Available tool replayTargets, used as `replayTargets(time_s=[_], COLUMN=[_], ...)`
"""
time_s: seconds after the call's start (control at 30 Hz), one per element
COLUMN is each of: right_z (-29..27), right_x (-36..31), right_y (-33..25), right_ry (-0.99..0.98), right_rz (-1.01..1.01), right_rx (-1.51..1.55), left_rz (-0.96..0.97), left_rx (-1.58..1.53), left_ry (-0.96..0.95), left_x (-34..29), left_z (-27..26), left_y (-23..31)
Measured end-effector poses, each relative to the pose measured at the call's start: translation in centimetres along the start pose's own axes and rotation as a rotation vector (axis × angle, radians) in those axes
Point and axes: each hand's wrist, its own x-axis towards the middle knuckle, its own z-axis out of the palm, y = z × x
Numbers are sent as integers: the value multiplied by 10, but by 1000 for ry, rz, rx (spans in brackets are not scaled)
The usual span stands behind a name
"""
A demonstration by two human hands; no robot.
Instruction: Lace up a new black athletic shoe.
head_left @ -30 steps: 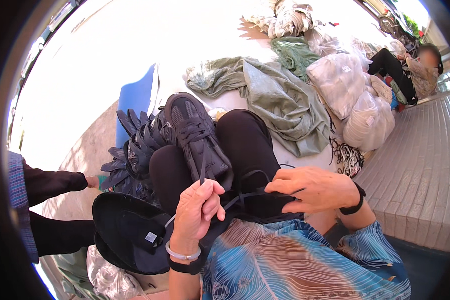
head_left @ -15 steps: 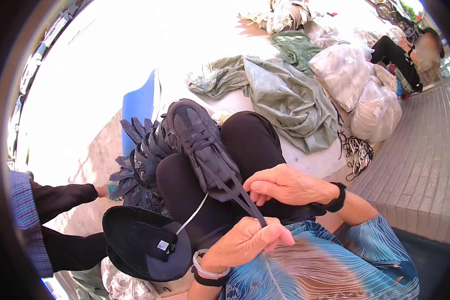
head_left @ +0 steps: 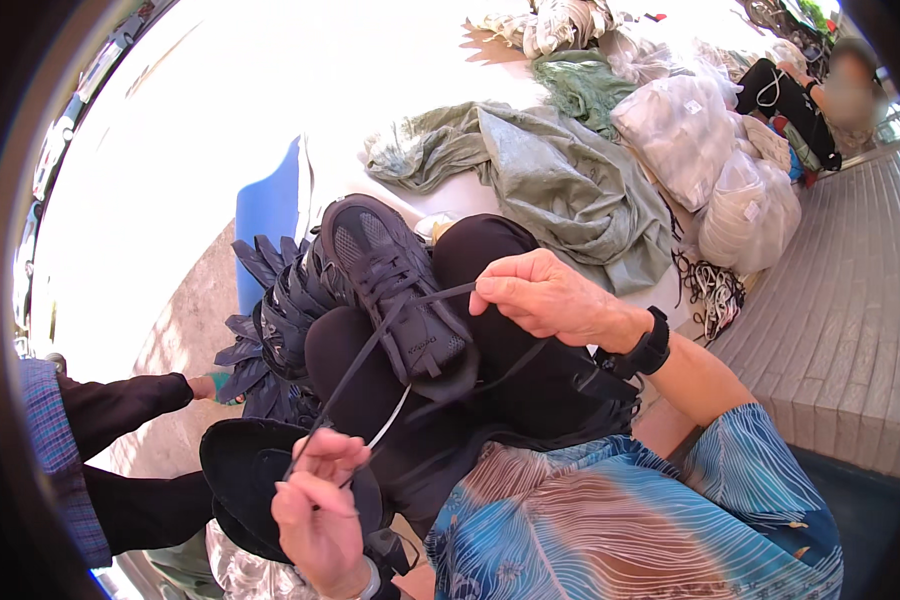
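Note:
A black lace-up shoe upper (head_left: 380, 270) with a mesh toe lies between my knees, toe pointing away from me. Its flat dark shoelace (head_left: 355, 362) leaves the eyelets in two ends, drawn apart to either side. At the lower left, my left hand (head_left: 322, 505) has one end between its bent fingers. Beyond the right knee, my right hand (head_left: 545, 292) pinches the other end between thumb and fingertips, holding it taut. A black rounded fabric piece (head_left: 235, 470) sits beside my left hand, which partly covers it. A thin white cord (head_left: 390, 420) runs near the heel.
Left of my knees is a stack of similar black uppers (head_left: 280, 310), with a blue panel (head_left: 267, 215) behind. Ahead lie a grey-green sheet (head_left: 570, 190) and stuffed clear bags (head_left: 750, 215). Loose laces (head_left: 712, 290) lie near the stone ledge (head_left: 840, 320). Another person's leg (head_left: 135, 405) reaches in at left.
My hands have moved apart: the left went left and down, the right forward and left. The lace ends, earlier drawn together toward me, are now spread to both sides.

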Motion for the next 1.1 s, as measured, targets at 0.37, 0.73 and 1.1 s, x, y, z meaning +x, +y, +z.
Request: replayTargets(time_s=[0.37, 0.73, 1.1], right_z=[-66, -118, -53], right_x=[11, 20, -5], right_y=[14, 15, 12], right_ry=[283, 552, 416], right_rz=[-89, -241, -494], right_rx=[-338, -52, -731], left_rz=[471, 956, 98], left_rx=[-60, 158, 344], left_ry=[453, 902, 147], left_x=[-58, -118, 25], left_z=[-74, -92, 27], left_y=[98, 153, -17])
